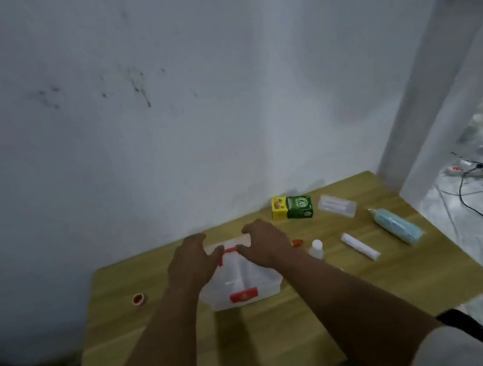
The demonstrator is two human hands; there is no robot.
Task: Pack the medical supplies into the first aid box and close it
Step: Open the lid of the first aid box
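Observation:
A translucent white first aid box (243, 280) with red latches sits mid-table, lid down. My left hand (191, 262) and my right hand (267, 243) both grip its far top edge, thumbs near the red handle. Loose supplies lie to the right: a green-and-yellow carton (292, 206), a clear packet (337, 205), a pack of blue masks (397, 226), a white roll (360, 246), a small clear bottle (316, 248) and a small red item (297, 242). A red tape roll (139, 299) lies at the left.
The wooden table (316, 307) stands against a white wall (160, 116). A pillar rises at the right, with a power strip and cables (476, 174) on the floor beyond it. Dark clutter lies at the lower left.

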